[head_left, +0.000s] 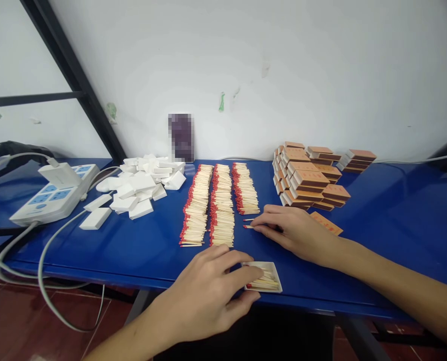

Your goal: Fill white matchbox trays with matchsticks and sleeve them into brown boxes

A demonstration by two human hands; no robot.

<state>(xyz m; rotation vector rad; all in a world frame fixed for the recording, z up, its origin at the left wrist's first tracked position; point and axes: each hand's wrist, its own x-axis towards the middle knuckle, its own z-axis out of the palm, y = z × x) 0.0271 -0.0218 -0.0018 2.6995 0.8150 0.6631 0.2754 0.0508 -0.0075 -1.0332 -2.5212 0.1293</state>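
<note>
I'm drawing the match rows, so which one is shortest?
The right-hand row, nearest the orange matchboxes: its near end stops well before those of the left row and middle row.

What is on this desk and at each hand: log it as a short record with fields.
left hand: around left end of open matchbox tray, one finger over matches inside
right hand: fingertips at a loose match
match rows: three, red heads leftward
white matchbox trays: piled left of the rows
orange matchbox sleeves: mostly stacked, right of the rows
</note>
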